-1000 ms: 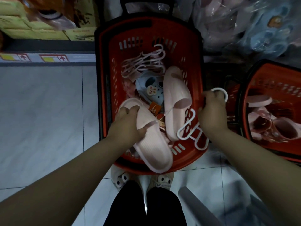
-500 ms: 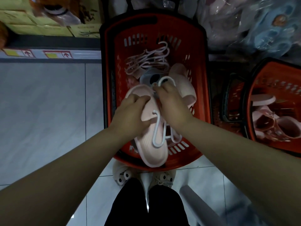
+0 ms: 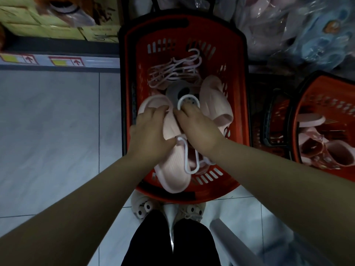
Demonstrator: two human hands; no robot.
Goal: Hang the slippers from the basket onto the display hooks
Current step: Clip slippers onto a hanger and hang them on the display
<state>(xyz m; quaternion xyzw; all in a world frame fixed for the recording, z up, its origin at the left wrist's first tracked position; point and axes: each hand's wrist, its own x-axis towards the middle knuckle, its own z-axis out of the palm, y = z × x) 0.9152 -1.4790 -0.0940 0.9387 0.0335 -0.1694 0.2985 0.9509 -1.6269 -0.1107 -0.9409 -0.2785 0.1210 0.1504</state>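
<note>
Lengthwise, the pale pink ribbed foam slipper [image 3: 172,173] runs far to near over the red slotted plastic basket [image 3: 237,77], its rounded near end overhanging the near rim, with the left hand [image 3: 149,135] gripping its band. One white plastic hanger [image 3: 185,160] lies along it, the right hand [image 3: 199,129] curled round it below the hook. A second matching slipper [image 3: 215,104] lies just right, a tangle of pink hangers [image 3: 172,72] lies farther in, and a second red basket [image 3: 299,112] stands right.
</note>
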